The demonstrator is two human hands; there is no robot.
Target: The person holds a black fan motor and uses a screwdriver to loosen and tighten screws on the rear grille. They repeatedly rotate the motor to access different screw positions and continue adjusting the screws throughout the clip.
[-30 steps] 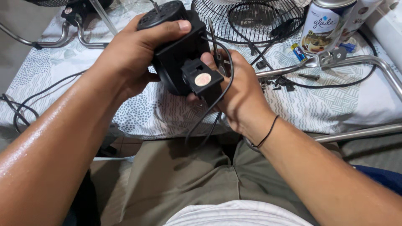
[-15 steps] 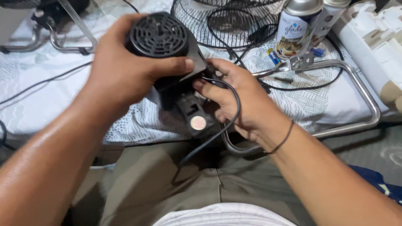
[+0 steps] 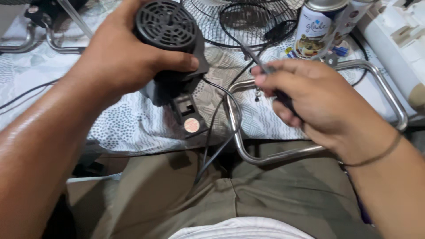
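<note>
Black plastic, ribbed and round: a fan motor housing sitting in the grip of the left hand, fingers wrapping over its vented back and thumb pressing along its right side, so the grip closing firmly around it. Hanging below that housing, a black switch block with a small round copper-coloured button facing the camera, long axis running down and slightly right, toward the lap. Lying to the right of it and a little apart, the right hand, curling tight around a thin dark tool, probably a screwdriver, shaft pointing up and left, tip aiming away over the bed rather than at the block. Trailing from the housing, a black cable looping down across khaki trousers. Resting beneath everything, a patterned white bedsheet with a bent chrome tube curving between the two hands. Standing farther back, a spray can and a wire fan guard. Nearer to the switch block: the left hand, already holding the housing above it; the right hand hovering off to the side, tool not touching anything.
</note>
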